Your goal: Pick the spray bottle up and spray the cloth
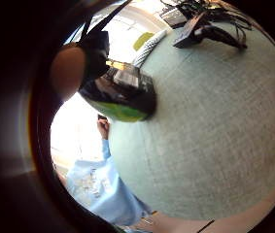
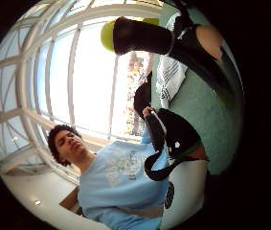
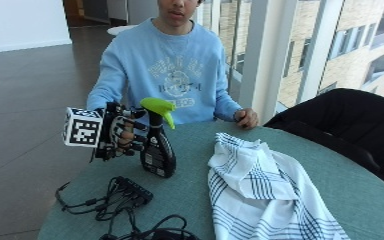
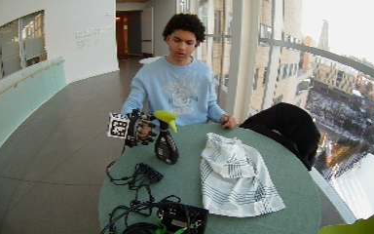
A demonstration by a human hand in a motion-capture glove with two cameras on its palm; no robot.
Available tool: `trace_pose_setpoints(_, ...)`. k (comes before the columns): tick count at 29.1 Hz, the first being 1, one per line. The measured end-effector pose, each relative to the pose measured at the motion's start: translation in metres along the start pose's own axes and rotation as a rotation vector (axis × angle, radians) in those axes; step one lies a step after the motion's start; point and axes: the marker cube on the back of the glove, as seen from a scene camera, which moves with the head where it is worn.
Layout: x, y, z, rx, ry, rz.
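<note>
Black plastic, lime-capped, the spray bottle (image 3: 157, 150) stands left of the rumpled striped cloth (image 3: 258, 192). The right hand (image 3: 122, 135) grips its neck, fingertips hidden.

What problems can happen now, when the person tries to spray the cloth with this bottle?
The gloved right hand holds the spray bottle at its neck; the base seems to sit on the table, so lifting could let it tilt or slip. Its green nozzle is apart from the striped cloth, so spray may wet the table or the cables.
</note>
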Motion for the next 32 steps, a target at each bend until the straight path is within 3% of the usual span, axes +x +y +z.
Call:
trace_pose_setpoints(13,0.010,-0.066,0.039,-0.060,-0.117,0.006)
trace_pose_setpoints(26,0.005,-0.081,0.045,0.123,0.036,-0.003)
trace_pose_setpoints(32,-0.013,-0.096,0.041,0.069,0.122,0.046)
